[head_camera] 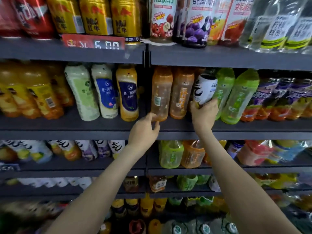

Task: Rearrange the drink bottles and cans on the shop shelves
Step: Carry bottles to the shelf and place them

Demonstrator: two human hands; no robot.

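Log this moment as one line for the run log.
right hand: grips tilted white-label bottle beside green bottles | left hand: at orange bottle base, grip unclear

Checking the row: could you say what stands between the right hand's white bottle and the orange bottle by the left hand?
A second orange bottle, seen in the head view.

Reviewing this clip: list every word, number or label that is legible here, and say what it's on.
"6.00": on the red price tag.
"红牛": on the gold cans above that tag.
White-labelled bottle in the right hand: black brush mark, not readable.
All other labels: too blurred to read.
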